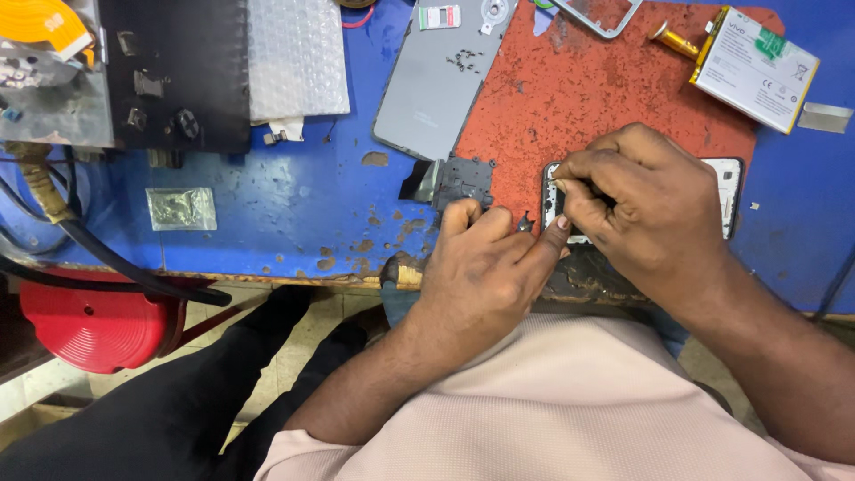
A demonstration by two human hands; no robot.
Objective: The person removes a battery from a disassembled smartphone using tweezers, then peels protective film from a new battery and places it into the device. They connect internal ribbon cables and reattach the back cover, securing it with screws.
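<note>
- The opened phone frame (732, 191) is lying on the red mat (606, 89) near the worktop (285, 196) front edge, mostly covered by both hands.
- The right hand (646, 200) is pressing down on it, fingers (579, 183) pinched together over its left end; what they grip is hidden.
- The left hand (485, 258) is pinching a small dark tool (523, 223) just beside that end.
- A dark metal plate (459, 183) is sitting just left; a grey back cover (436, 85) and a white battery (753, 67) are lying farther back.
</note>
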